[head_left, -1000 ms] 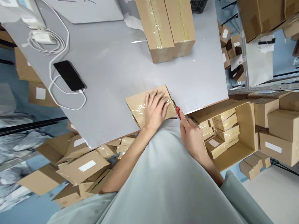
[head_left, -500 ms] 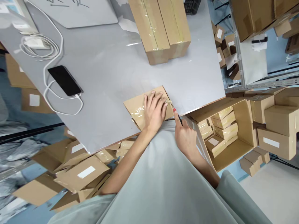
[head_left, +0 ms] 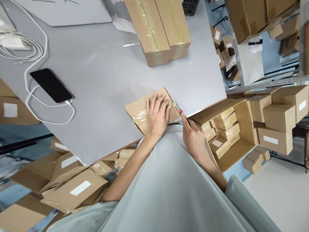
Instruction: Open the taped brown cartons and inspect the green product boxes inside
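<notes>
A small taped cardboard box (head_left: 137, 108) lies at the near edge of the grey table. Flat on its top rests my left hand (head_left: 157, 114), fingers spread, covering the middle of the box. My right hand (head_left: 193, 137) is wrapped round a craft knife (head_left: 181, 111) with a red-and-black handle, its index finger stretched along it. The knife's thin metal tip points up and left, just off the box's right end, where clear tape (head_left: 172, 103) shows loose and wrinkled.
Two long taped boxes (head_left: 158, 32) stand farther back on the table (head_left: 96, 64). A phone (head_left: 51, 85) with a white cable lies to the left. On my right, a large open carton (head_left: 246, 129) holds several small boxes. More cartons (head_left: 74, 190) are piled below the left edge.
The knife tip has come away from the taped end of the box, slightly to the right. My left hand stays on the box. The whole view has shifted somewhat.
</notes>
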`<action>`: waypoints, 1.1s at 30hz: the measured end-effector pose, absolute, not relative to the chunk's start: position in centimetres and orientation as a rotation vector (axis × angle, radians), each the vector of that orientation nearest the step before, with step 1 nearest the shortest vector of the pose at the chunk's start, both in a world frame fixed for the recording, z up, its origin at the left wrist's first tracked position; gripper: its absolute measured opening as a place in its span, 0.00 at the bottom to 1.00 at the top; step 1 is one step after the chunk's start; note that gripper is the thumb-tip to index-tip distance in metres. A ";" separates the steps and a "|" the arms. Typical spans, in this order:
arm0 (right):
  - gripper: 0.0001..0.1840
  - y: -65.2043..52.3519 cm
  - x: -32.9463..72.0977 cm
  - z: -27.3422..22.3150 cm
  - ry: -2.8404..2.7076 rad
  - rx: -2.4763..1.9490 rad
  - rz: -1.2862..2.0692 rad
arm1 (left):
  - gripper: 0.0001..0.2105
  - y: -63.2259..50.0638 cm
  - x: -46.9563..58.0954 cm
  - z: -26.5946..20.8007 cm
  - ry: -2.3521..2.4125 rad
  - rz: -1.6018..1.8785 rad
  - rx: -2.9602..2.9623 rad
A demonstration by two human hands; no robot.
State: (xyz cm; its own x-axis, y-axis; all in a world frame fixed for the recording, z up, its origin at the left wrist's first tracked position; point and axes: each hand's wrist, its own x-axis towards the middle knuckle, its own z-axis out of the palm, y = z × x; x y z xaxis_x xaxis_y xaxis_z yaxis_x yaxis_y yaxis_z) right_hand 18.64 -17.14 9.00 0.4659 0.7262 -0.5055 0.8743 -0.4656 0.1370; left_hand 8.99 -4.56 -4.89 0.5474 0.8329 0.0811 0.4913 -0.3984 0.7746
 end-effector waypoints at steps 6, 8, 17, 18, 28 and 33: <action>0.41 -15.6 17.6 8.8 1.269 2.288 -0.604 | 0.18 -4.5 9.0 -4.9 1.048 0.619 2.036; 0.42 -15.7 17.2 8.5 1.250 2.287 -0.597 | 0.22 -4.5 9.1 -4.9 1.060 0.589 2.042; 0.42 -13.4 16.3 9.1 1.229 2.274 -0.616 | 0.19 -4.6 9.2 -4.9 1.061 0.626 1.983; 0.42 -12.9 16.3 9.3 1.232 2.277 -0.614 | 0.19 -4.6 9.2 -4.9 1.061 0.617 1.980; 0.41 -16.1 16.2 11.4 1.136 2.258 -0.685 | 0.17 -4.3 8.7 -4.5 1.023 0.616 2.064; 0.33 -17.9 18.8 11.0 1.239 2.620 -0.632 | 0.16 -3.7 7.8 -4.3 1.035 0.570 2.129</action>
